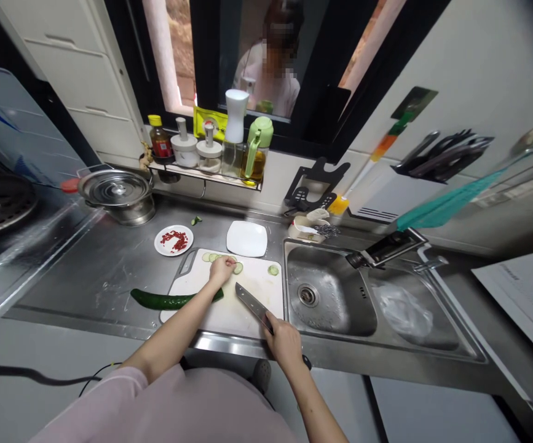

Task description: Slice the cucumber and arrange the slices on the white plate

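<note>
My right hand point(285, 344) is wrapped round the handle of a kitchen knife point(251, 303), its blade angled over the white cutting board point(259, 314). At the board's far side, my left hand point(222, 269) has its fingers pinched together at the cucumber slices, apparently on one of them. A cucumber slice point(238, 268) lies just right of those fingertips, and several more form a row to the left. A cut piece point(273, 270) sits alone near the board's right edge. The long cucumber point(158, 299) lies partly on the board, passing under my left forearm.
Behind the board are a white square plate point(246, 239) and a small plate point(185, 236) with chopped red bits. A double sink point(331, 295) adjoins on the right. A lidded pot point(128, 200) stands back left, below a condiment shelf point(206, 174). A knife block point(381, 194) hangs right.
</note>
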A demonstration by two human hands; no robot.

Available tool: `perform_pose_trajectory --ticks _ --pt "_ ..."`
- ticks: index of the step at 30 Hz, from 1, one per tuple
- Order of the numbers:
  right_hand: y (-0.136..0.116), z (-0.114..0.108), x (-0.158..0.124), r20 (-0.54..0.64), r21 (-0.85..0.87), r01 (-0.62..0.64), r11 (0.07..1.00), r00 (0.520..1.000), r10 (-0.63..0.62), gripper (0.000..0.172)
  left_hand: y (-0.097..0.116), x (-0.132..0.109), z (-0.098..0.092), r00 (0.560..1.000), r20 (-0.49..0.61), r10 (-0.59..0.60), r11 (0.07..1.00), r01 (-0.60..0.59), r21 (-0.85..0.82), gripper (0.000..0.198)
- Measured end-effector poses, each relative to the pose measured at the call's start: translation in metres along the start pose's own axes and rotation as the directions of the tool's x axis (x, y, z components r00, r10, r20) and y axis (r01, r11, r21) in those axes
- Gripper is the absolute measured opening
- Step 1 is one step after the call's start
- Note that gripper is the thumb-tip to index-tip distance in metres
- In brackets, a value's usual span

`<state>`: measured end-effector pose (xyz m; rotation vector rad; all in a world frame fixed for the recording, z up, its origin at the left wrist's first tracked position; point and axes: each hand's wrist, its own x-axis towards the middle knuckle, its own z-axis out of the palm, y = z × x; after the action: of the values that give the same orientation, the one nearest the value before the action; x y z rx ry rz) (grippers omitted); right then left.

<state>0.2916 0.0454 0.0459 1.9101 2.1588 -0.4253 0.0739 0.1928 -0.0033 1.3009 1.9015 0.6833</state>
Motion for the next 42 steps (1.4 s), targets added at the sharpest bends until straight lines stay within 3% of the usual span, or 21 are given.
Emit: perform_pose_trajectory --ticks 12,17,24,29,35,39,42 --pt "0.002 -0.004 -0.003 -0.009 0.04 -0.045 0.998 0.999 0.046 0.036 0.005 0.033 0.01 0.999 -0.039 0.004 0.977 0.005 0.214 0.013" --pt "0.003 -0.004 -0.001 -0.01 0.056 -0.045 0.997 0.999 0.046 0.036 0.003 0.037 0.013 0.996 -0.05 0.07 0.944 -0.049 0.327 0.015" --pt "0.003 0.0 0.004 -0.021 0.082 -0.031 0.996 0.999 0.032 0.035 0.002 0.038 0.015 0.994 -0.046 0.101 0.93 -0.078 0.36 0.014" --pt "0.002 0.002 0.004 -0.021 0.099 -0.018 0.995 1.0 0.02 0.034 0.0 0.036 0.005 0.995 -0.09 0.036 0.979 -0.017 0.203 0.017" --pt "0.001 0.003 0.009 0.006 0.076 -0.003 0.997 1.0 0.002 0.036 -0.025 0.017 -0.021 0.955 -0.295 -0.008 0.996 -0.018 -0.086 0.025" --pt "-0.003 0.001 0.016 0.014 0.066 0.02 0.998 1.0 -0.021 0.036 -0.041 -0.002 -0.036 0.946 -0.323 0.018 0.99 -0.062 -0.124 0.029" --pt "-0.008 -0.001 0.019 0.026 0.066 0.033 0.997 0.999 -0.035 0.036 -0.048 -0.016 -0.045 0.946 -0.312 0.085 0.994 -0.101 -0.035 0.028"
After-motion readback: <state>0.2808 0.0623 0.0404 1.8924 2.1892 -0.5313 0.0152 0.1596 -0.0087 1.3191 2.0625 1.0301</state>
